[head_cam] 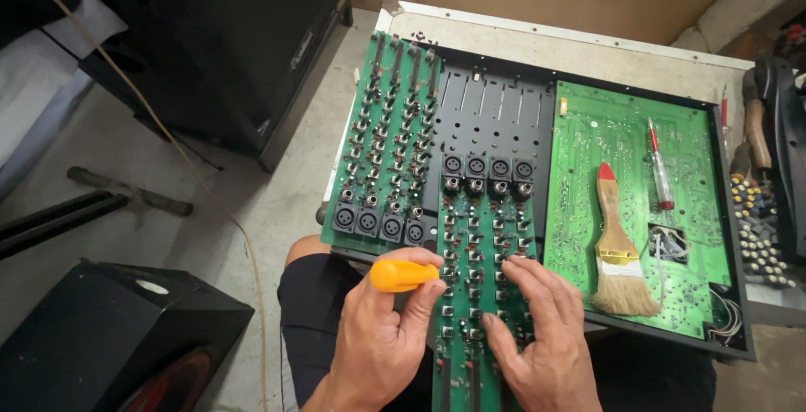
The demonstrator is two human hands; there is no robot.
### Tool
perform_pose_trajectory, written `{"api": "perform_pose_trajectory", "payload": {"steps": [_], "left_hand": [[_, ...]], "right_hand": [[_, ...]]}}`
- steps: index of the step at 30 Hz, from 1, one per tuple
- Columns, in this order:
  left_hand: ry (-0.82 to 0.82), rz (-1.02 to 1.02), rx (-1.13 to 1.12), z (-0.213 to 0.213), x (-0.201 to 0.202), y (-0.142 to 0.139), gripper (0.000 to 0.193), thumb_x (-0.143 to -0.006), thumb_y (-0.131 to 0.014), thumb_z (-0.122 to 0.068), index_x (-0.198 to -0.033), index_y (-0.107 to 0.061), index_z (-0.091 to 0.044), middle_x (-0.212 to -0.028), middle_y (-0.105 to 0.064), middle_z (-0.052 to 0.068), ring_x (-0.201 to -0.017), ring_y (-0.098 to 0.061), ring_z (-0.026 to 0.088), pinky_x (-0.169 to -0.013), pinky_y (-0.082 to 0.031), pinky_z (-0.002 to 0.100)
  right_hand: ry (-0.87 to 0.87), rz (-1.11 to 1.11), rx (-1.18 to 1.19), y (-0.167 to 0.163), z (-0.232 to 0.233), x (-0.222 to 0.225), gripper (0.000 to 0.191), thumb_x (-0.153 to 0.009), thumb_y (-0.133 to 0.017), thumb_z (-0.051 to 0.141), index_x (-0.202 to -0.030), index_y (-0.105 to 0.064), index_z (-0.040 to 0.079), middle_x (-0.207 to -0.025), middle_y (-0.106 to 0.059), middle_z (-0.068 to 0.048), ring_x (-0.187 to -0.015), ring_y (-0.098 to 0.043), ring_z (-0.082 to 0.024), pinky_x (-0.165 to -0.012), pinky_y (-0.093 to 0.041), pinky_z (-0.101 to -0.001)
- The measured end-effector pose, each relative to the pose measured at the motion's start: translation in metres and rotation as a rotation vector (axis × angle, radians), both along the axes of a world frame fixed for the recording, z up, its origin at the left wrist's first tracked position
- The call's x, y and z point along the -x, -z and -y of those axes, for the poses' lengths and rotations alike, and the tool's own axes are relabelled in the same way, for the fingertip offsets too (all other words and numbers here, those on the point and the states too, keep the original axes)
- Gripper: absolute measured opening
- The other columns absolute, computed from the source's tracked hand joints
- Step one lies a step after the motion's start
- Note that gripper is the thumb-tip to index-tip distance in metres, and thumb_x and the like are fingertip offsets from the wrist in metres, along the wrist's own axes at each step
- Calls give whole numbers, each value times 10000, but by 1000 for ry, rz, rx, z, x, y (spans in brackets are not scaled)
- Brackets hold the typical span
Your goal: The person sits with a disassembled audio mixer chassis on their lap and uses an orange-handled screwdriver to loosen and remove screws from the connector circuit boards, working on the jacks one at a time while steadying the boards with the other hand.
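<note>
**Hands on a circuit board inside an opened mixer chassis**

The black metal chassis [495, 118] lies open on the person's lap and serves as the tray for everything here. Inside it, at its left end, a green channel board [382, 143] with rows of knobs and sockets sits tilted over the chassis edge. Toward its right end a larger green board [625, 135] lies flat, with a wooden-handled paintbrush [619, 248] and a slim red-tipped screwdriver [659, 168] resting on top of it. Between those two boards, at the near edge of the chassis, a narrower channel board [483, 236] runs toward the person.

The left hand [382, 336] is closed around an orange screwdriver handle [403, 275], held just at the left edge of that narrow board. The right hand [537, 328] holds nothing; its fingers are spread and pressed flat on the narrow board's components.
</note>
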State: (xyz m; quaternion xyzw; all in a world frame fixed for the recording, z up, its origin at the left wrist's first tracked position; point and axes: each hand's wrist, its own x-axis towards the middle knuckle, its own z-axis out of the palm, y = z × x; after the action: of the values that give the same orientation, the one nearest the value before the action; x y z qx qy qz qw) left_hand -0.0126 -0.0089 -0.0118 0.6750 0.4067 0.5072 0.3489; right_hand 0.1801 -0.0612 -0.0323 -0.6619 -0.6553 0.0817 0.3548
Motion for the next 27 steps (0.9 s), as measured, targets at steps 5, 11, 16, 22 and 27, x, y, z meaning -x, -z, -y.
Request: {"api": "perform_pose_trajectory", "payload": {"steps": [5,11,16,22,27], "left_hand": [[14,-7,10,-3,-1,0,190,-991,-690,-123,-1150,-625,-43,-1062,-759,83,-920,-772,273,-801,-598,335],[23,-30,54,-5,-1,0,210,-957,-713,-127,-1134,-632,-50,-1023,-769,82,-858,-782,264,-749,-607,329],[26,-38,34,-5,-1,1,222,-954,-724,-128,-1139,-631,-50,-1013,-767,87,-869,-783,263,-749,-608,330],[24,-25,54,-6,-3,3,218,-951,-729,-131,-1132,-640,-48,-1001,-768,89,-857,-792,257,-747,-613,325],[5,-63,-17,-8,-6,1,220,-953,-737,-134,-1121,-635,-34,-986,-761,101,-853,-778,264,-720,-610,329]], "right_hand": [[0,-2,-2,1,-1,0,650,-680,-819,140,-1292,-610,80,-1343,-619,-109,-1277,-543,-329,-1095,-408,-437],[5,-8,2,2,-1,0,649,-671,-819,132,-1285,-616,83,-1341,-620,-111,-1274,-546,-328,-1090,-414,-434],[5,-10,-2,3,-1,-1,654,-668,-822,134,-1286,-616,83,-1342,-619,-117,-1273,-545,-333,-1089,-413,-437],[-2,-10,-9,3,-1,-1,653,-672,-823,137,-1287,-612,81,-1343,-618,-115,-1272,-546,-332,-1091,-411,-437],[-4,-9,0,2,-2,-1,654,-671,-824,137,-1287,-612,82,-1341,-619,-113,-1274,-545,-331,-1092,-406,-438]]}}
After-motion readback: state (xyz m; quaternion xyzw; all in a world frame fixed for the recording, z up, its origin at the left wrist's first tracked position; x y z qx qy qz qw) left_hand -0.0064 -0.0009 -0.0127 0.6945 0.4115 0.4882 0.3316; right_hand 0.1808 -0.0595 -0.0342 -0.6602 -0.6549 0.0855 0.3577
